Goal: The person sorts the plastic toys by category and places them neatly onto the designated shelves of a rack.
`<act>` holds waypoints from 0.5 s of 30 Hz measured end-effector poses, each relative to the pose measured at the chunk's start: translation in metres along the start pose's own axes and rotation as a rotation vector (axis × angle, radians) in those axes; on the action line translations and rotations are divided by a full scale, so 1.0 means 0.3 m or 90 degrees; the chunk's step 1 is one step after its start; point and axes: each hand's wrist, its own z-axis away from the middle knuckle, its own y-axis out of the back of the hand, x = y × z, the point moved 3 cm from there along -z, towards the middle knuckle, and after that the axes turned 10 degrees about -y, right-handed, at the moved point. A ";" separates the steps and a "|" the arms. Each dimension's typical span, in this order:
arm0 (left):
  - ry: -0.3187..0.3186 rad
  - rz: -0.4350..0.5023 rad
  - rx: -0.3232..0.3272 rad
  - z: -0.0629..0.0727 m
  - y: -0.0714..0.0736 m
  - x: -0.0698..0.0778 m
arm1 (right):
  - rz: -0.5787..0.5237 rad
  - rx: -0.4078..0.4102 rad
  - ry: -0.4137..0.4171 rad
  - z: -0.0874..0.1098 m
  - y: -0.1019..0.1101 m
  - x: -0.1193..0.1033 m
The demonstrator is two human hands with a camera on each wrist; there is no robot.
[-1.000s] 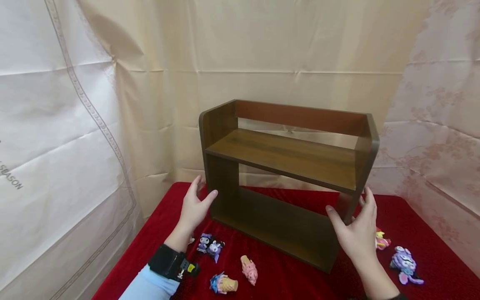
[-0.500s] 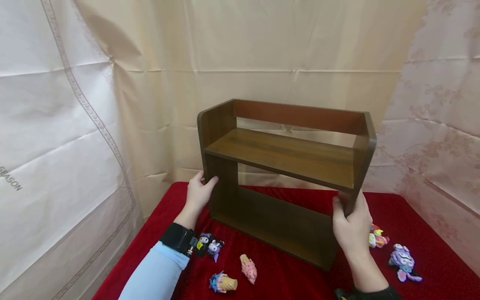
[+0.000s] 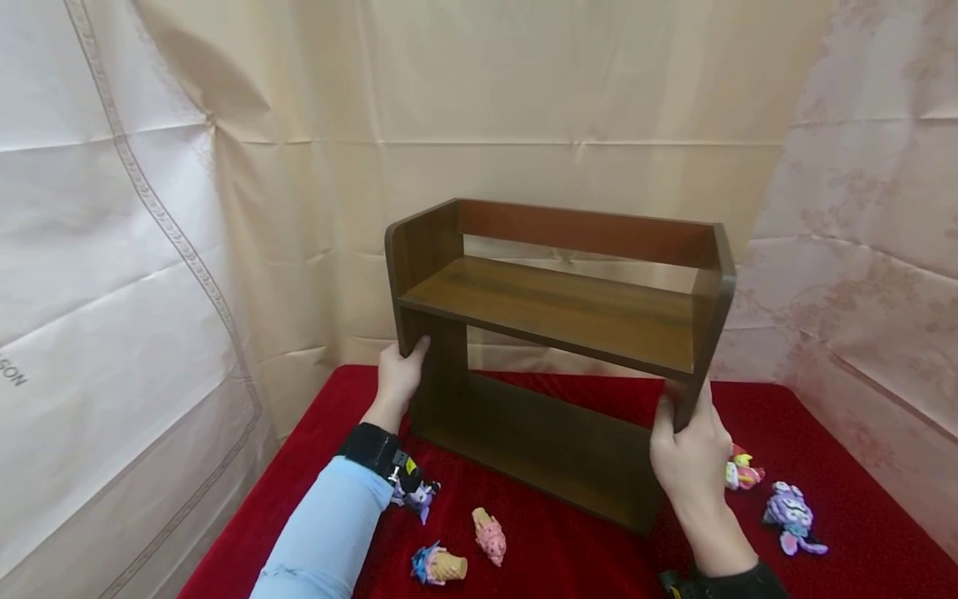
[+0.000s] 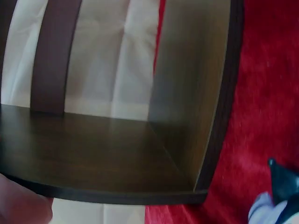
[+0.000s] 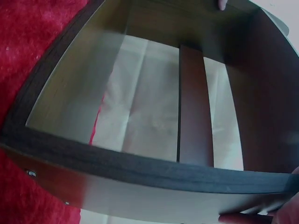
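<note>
A brown two-tier wooden shelf (image 3: pixel 554 320) stands at an angle in the head view. Its left side panel is gripped by my left hand (image 3: pixel 397 381), the thumb on the inner face and the other fingers mostly hidden behind. My right hand (image 3: pixel 692 457) holds the right side panel the same way, below the upper board. In the left wrist view, part of the left thumb (image 4: pixel 23 205) lies against the shelf's front edge. The right wrist view shows the right side panel (image 5: pixel 154 186) up close, with a bit of the right hand (image 5: pixel 287 210) at the corner.
Two ice-cream-cone toys, one pink (image 3: pixel 490 537) and one blue-topped (image 3: pixel 439 566), lie before the shelf on the red cloth (image 3: pixel 554 566). A purple figurine (image 3: pixel 417 501) sits by the left wrist. At right lie a red-and-yellow figurine (image 3: pixel 743 471) and a purple long-eared one (image 3: pixel 792 516). Curtains hang behind.
Both hands were spread beside the side panels one second ago; they have since taken hold of them. The whole head view has shifted slightly, and the shelf shows no clear movement on the cloth.
</note>
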 end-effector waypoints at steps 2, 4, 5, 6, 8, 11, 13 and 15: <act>-0.009 -0.015 -0.003 -0.004 -0.003 -0.004 | 0.003 0.010 0.010 0.004 0.003 -0.003; -0.021 -0.037 -0.007 -0.006 0.000 -0.006 | 0.007 0.021 0.023 0.008 0.006 -0.007; -0.029 -0.052 -0.008 -0.008 0.002 -0.008 | 0.010 0.024 0.031 0.009 0.008 -0.008; -0.038 -0.070 -0.009 -0.009 0.006 -0.010 | 0.013 0.029 0.038 0.011 0.008 -0.010; -0.059 -0.106 -0.009 -0.010 0.016 -0.011 | 0.015 0.036 0.051 0.014 0.007 -0.014; -0.093 -0.154 -0.009 -0.013 0.030 -0.016 | 0.022 0.041 0.064 0.015 0.001 -0.019; -0.111 -0.168 -0.004 -0.012 0.038 -0.018 | 0.027 0.041 0.074 0.013 -0.004 -0.021; -0.127 -0.179 0.000 -0.007 0.046 -0.021 | 0.030 0.044 0.085 0.011 -0.008 -0.019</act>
